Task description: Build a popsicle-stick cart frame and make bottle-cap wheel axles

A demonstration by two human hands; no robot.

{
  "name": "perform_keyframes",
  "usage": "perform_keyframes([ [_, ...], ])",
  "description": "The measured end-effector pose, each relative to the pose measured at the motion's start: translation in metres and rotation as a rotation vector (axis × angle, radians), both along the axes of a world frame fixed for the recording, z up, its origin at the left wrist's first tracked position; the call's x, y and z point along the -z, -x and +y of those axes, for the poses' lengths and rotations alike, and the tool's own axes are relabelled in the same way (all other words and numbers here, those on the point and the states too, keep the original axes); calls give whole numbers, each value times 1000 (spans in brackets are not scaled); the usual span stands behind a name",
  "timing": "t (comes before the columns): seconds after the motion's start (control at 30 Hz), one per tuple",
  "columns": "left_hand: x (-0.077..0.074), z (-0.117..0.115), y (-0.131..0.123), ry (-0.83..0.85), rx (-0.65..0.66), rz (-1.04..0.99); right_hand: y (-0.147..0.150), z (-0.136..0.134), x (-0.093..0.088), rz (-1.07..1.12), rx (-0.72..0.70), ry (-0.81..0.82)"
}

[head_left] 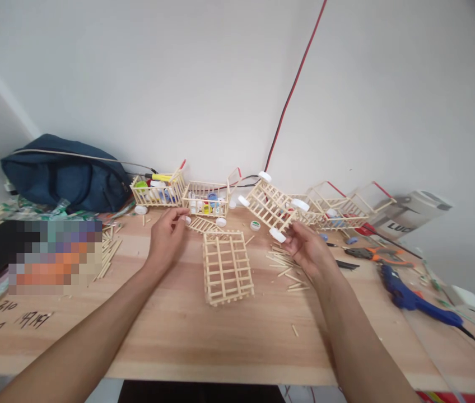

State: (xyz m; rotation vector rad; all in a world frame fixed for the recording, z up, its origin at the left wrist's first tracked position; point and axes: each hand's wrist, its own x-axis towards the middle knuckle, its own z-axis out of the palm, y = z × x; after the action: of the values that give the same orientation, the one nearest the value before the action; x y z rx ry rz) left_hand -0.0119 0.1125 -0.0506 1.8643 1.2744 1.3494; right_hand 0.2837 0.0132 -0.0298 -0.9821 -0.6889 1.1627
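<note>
My right hand [307, 246] grips a small cart [271, 206] made of thin wooden sticks, tilted in the air, with white bottle-cap wheels. My left hand [167, 235] hovers over the table with its fingers loosely curled and a little apart; nothing shows in them. Its fingertips are near a flat stick lattice [202, 225]. Between the hands a box-shaped stick frame [226, 266] without wheels lies on the wooden table [220, 336].
Finished stick carts [158, 190] [206, 199] [338, 211] stand along the wall, some filled with coloured caps. Loose sticks [288, 268] are scattered by my right hand. A blue glue gun [409, 294], orange pliers [372, 254] and a dark blue bag [65, 173] are also on the table.
</note>
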Motion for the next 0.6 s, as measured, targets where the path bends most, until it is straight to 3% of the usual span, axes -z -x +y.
perform_keyframes([
  [0.33,-2,-3,-2,-9,5,8,-17,1,-22,-329,48,10],
  [0.6,-1,-3,-1,-26,25,-13,-18,10,-40,-952,39,1],
])
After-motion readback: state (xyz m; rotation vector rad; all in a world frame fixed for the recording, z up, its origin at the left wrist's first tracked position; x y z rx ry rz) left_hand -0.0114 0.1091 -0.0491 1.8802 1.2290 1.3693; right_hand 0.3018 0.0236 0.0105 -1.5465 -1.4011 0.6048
